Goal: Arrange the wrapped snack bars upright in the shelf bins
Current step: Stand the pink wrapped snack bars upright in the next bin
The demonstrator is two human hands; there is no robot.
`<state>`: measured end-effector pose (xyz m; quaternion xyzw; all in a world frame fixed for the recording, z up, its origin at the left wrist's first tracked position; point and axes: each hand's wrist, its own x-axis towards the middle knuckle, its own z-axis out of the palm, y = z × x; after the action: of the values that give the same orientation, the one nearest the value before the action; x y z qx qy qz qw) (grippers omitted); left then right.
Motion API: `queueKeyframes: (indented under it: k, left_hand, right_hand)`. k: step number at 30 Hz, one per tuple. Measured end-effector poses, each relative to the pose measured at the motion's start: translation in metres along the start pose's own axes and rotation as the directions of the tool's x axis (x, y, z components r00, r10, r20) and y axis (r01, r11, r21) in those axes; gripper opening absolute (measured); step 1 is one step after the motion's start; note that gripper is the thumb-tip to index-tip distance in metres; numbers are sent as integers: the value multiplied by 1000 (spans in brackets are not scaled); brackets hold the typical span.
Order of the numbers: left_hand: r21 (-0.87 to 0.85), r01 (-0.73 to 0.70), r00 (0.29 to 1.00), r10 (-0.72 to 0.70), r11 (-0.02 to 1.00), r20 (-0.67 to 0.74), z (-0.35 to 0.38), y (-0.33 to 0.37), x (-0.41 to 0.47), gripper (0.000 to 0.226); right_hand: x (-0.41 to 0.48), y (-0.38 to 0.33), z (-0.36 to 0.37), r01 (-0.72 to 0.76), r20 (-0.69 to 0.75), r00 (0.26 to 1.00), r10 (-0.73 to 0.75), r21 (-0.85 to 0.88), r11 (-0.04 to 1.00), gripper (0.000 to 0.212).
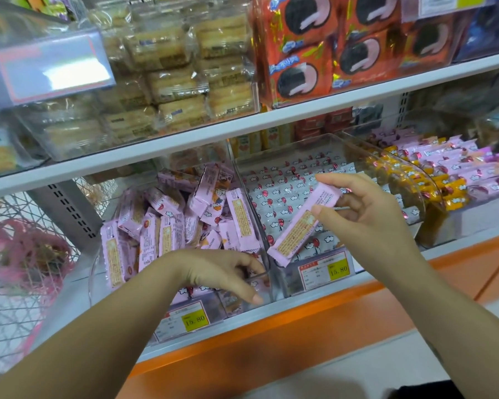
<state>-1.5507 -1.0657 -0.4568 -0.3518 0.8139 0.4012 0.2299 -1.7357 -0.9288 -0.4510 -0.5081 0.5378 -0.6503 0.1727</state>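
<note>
now right hand [366,208] pinches pink bar [306,223] above bin [297,148].

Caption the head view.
Right hand holds a pink snack bar at the middle bin; left hand touches the left bin.

The left hand [221,272] curls over the front wall of the pink-bar bin [94,279], its fingertips hidden, so any grip is unclear. Below that bin, the price tag [185,321] carries print too small to read. Above-left of the bin, a shelf label [52,67] is blurred by glare.
</note>
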Motion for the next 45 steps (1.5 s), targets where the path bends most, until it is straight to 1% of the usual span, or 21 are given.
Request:
queueKeyframes:
  k: [2,9,11,14,17,20,22,25,28,29,31,34,36,37,42,45]
  left_hand:
    - [-30,7,1000,-7,1000,-8,0,-1,-1,56]
    - [-6,25,999,-24,1000,44,0,9,-6,62]
    - [-9,14,999,-14,1000,37,1,9,-7,61]
    - [-44,-28,1000,27,999,-11,2,6,-11,53]
    - [-111,-100,991,88,989,-103,0,-2,-18,42]
    - [-135,-168,975,144,977,-168,-2,-4,-26,44]
    - [-151,-190,963,154,970,-222,-1,-4,-27,47]
    - [-197,-244,916,159,950,-368,1,-4,-27,47]
    - [-272,-331,838,149,903,-525,4,-2,-22,50]
    - [-266,-339,810,136,902,-570,6,-1,-19,50]
    - [-197,-302,760,111,933,-640,10,0,-12,51]
    - [-5,-180,657,117,984,-745,14,2,1,48]
    - [90,-110,585,137,990,-800,12,3,6,45]
    - [107,-90,562,139,990,-815,10,3,7,43]
    - [108,-40,505,113,993,-855,5,5,11,40]
    - [165,15,489,137,986,-861,8,5,10,40]
  right_hand:
    - [-1,0,0,1,6,1000,-1,4,1000,39]
    - [-1,1,1,17,7,1000,-17,-22,1000,40]
    - [-1,2,1,21,11,1000,-21,-23,1000,39]
    - [0,3,2,27,18,999,-26,-30,999,41]
    - [0,4,2,39,18,999,-38,-45,998,42]
    - [-1,4,2,45,21,999,-44,-50,998,43]
    - [-1,3,2,40,21,999,-39,-35,999,43]
    - [-1,3,2,39,18,999,-39,-34,999,43]
    - [-1,4,4,39,23,999,-38,-42,998,42]
    - [-1,4,4,36,22,999,-36,-38,999,42]
    - [-1,4,4,30,22,999,-29,-38,999,41]
    - [0,4,4,22,26,999,-21,-56,998,41]
    - [0,3,4,14,26,1000,-12,-54,998,41]
    - [0,3,4,13,26,1000,-12,-53,998,41]
    - [-1,2,2,14,25,1000,-13,-43,999,42]
    - [-2,2,2,19,28,999,-17,-61,998,41]
